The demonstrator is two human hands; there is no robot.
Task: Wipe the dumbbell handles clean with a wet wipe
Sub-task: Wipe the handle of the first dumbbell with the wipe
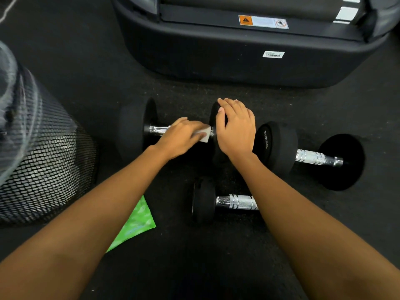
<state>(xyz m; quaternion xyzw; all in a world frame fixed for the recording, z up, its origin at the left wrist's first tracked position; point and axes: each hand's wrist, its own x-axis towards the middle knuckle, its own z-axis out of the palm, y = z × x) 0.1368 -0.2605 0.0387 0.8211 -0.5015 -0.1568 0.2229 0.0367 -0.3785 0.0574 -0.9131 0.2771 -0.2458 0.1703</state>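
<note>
- Dumbbells lie on the dark rubber floor (86, 72), three of them, all black-headed with bright knurled metal bars.
- The far dumbbell (132, 126) lies crosswise just in front of a big black machine base (216, 61), and both hands are on it.
- The left hand (181, 137) lies over its handle (157, 129) with a white wet wipe (204, 135) under the fingers, and a corner of the wipe pokes out at the near side, close to the right-hand head.
- That hand is blurred, so I cannot tell whether its fingers wrap the bar or simply press the wipe down on it.
- The right hand (237, 128) rests on top of this dumbbell's right head, fingers together and nearly straight, laid over the crown, with the thumb against the inner face.
- A second dumbbell (311, 156) lies just right of that hand, angled away to the right, its bar bare.
- A third dumbbell (234, 202) lies nearer to the person, with its right end hidden behind the right forearm.
- A green packet (138, 221) lies flat on the floor, partly under the left forearm.
- A black mesh bin (49, 165) stands at the left edge.
- The machine base carries an orange-and-white warning label (263, 21) and, lower down, a small barcode sticker (273, 54).
</note>
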